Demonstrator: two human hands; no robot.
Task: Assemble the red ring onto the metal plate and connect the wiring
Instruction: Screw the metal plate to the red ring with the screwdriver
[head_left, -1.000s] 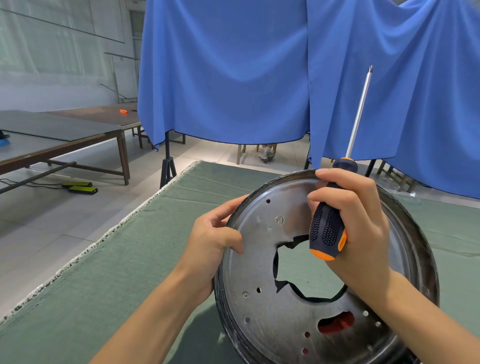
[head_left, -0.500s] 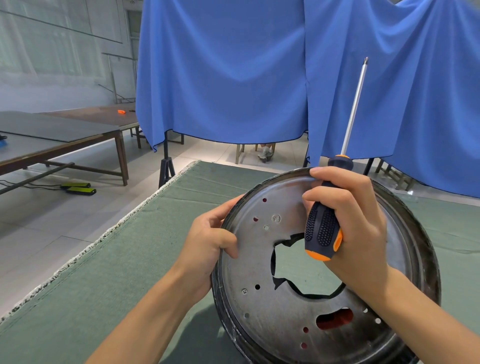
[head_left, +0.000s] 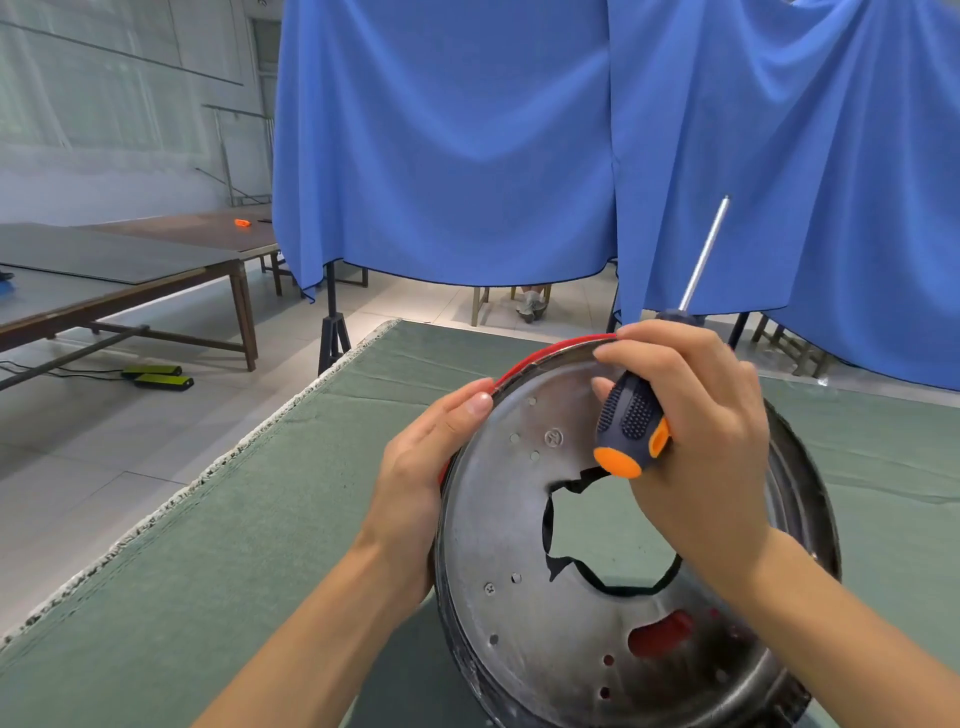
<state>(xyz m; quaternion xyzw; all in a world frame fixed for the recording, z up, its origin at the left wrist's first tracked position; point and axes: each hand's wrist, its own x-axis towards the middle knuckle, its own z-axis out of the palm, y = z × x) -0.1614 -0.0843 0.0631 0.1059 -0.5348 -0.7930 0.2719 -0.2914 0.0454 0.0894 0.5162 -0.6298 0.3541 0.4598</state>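
Observation:
A round metal plate (head_left: 524, 613) with small holes and a jagged central cut-out stands tilted on its edge over the green cloth. A red ring (head_left: 545, 354) shows as a thin arc behind its upper left rim and through a slot low on the plate. My left hand (head_left: 421, 478) holds the plate's left rim, thumb on the front face. My right hand (head_left: 696, 441) grips a screwdriver (head_left: 631, 426) with a black and orange handle, shaft pointing up and away, and its fingertips touch the plate's top rim. No wiring shows.
The green cloth-covered table (head_left: 208, 561) ends at a frayed left edge. Blue curtains (head_left: 467, 145) hang behind it on a stand (head_left: 332, 332). Wooden tables (head_left: 156, 270) stand at far left over the tiled floor, with a yellow-black device (head_left: 156, 375) underneath.
The plate has turned, so the red ring now shows along its upper left rim. My left thumb moved up the rim. The screwdriver tilted further to the right.

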